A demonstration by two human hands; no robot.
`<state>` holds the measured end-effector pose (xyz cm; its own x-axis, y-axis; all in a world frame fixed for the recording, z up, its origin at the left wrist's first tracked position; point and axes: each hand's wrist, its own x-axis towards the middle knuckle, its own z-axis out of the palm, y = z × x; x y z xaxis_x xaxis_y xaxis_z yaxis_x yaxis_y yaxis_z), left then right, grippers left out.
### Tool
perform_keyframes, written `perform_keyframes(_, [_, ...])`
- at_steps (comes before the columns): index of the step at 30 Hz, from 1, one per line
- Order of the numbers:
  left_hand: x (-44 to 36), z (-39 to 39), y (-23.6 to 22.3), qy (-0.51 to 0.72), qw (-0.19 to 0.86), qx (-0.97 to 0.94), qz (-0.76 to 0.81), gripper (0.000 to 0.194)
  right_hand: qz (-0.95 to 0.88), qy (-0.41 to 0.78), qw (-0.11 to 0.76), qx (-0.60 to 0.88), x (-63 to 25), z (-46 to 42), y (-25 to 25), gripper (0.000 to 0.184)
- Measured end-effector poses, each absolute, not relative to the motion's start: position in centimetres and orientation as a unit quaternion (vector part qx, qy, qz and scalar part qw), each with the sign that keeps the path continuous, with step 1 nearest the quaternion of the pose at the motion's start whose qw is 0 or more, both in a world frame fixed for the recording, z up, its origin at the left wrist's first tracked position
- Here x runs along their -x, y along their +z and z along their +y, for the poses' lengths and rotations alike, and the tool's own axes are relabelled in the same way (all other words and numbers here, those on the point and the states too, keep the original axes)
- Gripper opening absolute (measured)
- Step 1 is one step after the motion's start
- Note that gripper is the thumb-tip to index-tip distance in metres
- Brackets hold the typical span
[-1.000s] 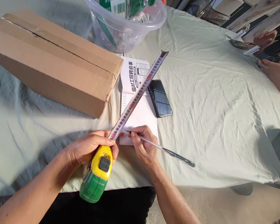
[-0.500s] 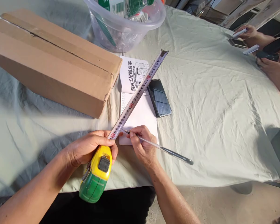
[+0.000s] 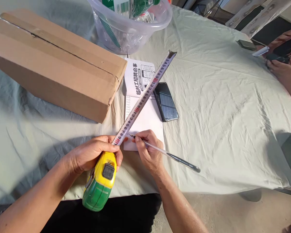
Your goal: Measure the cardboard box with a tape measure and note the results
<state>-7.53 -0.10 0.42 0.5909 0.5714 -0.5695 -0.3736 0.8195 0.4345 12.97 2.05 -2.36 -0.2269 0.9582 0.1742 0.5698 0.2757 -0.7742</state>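
Note:
My left hand [image 3: 93,154] is closed around a yellow and green tape measure [image 3: 100,182] near the table's front edge. Its tape blade [image 3: 145,95] is pulled out and runs diagonally up and to the right, over a white sheet of paper [image 3: 145,119]. My right hand [image 3: 147,150] pinches a clear pen [image 3: 169,156] with its tip on the paper, just beside the blade. A black phone [image 3: 166,102] lies face up at the paper's right edge.
A taped cardboard box [image 3: 55,61] lies at the left. A clear plastic basin [image 3: 131,22] with bottles stands at the back. Pale green cloth [image 3: 220,106] covers the table. Another person's hands [image 3: 285,69] hold a dark phone at the far right.
My hands, pen and tape measure have barely moved. The other person's hand at the far right has pulled back from the small dark object on the cloth.

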Motion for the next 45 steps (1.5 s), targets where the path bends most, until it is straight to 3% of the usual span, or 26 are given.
perform_keyframes(25, [7.6,-0.1,0.2,0.264,0.885,-0.145,0.355,0.008,-0.713,0.302,0.340,0.534,-13.0,1.9,-2.4,0.015])
perform_keyframes(30, [7.6,-0.2,0.2,0.268,0.883,-0.161,0.350,0.022,-0.675,0.288,0.405,0.546,-13.2,2.3,-2.9,0.009])
perform_keyframes(33, [7.7,-0.4,0.0,0.264,0.884,-0.183,0.341,0.026,-0.703,0.207,0.374,0.568,-13.8,3.1,-3.5,0.018])
perform_keyframes(40, [7.8,-0.7,-0.3,0.288,0.875,-0.207,0.329,0.027,-0.771,0.063,0.272,0.572,-15.8,4.7,-4.8,0.057])
perform_keyframes(45, [7.5,-1.5,-0.7,0.316,0.859,-0.231,0.329,0.015,-0.785,0.055,0.268,0.556,-16.1,4.9,-5.5,0.060])
